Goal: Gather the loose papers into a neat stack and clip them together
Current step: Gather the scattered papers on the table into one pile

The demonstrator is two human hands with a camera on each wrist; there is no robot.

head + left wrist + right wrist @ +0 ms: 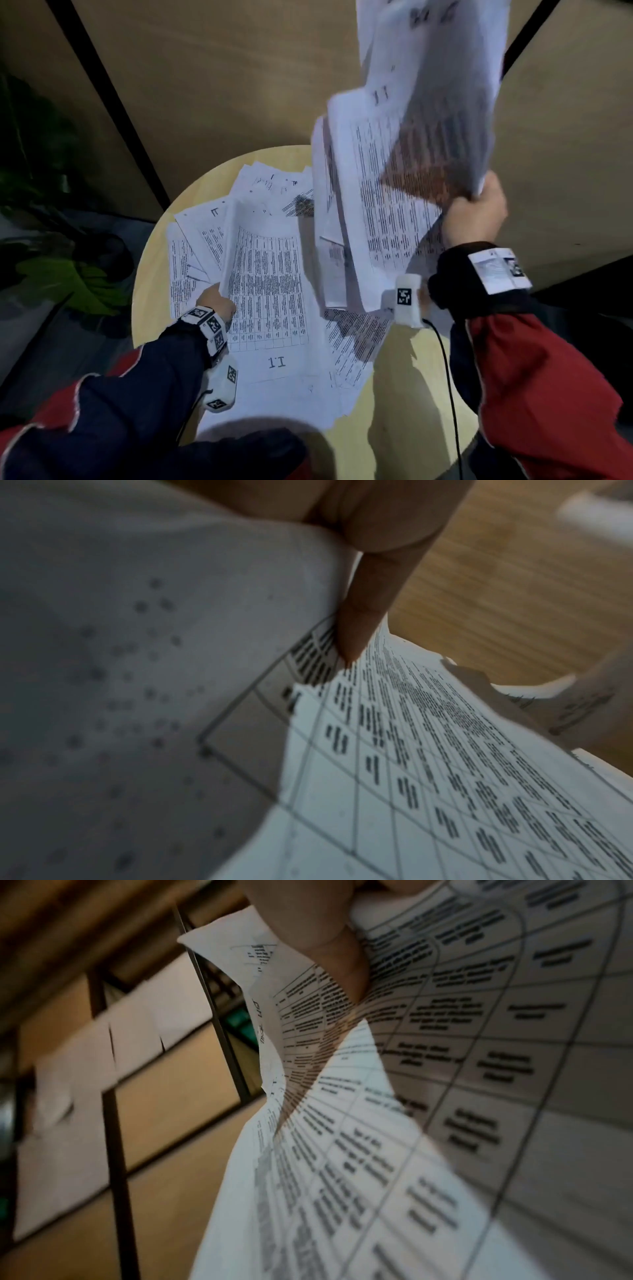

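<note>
Several printed sheets, the loose papers (pixel 260 219), lie overlapping on a round wooden table (pixel 404 394). My right hand (pixel 476 212) is raised above the table's right side and grips the lower corner of a fanned bundle of papers (pixel 411 154), which hangs blurred in the air. In the right wrist view its thumb (pixel 329 942) presses on the bundle (pixel 445 1096). My left hand (pixel 219 301) holds the left edge of a table-printed sheet (pixel 267 274), which curls upward. In the left wrist view a straight finger (pixel 369 596) lies beside that lifted sheet (pixel 154 669).
Brown wall panels (pixel 205 68) with black strips stand behind the table. Something green (pixel 75 281) sits on the dark floor to the left. A black cable (pixel 448 377) runs from my right wrist across the table's right side.
</note>
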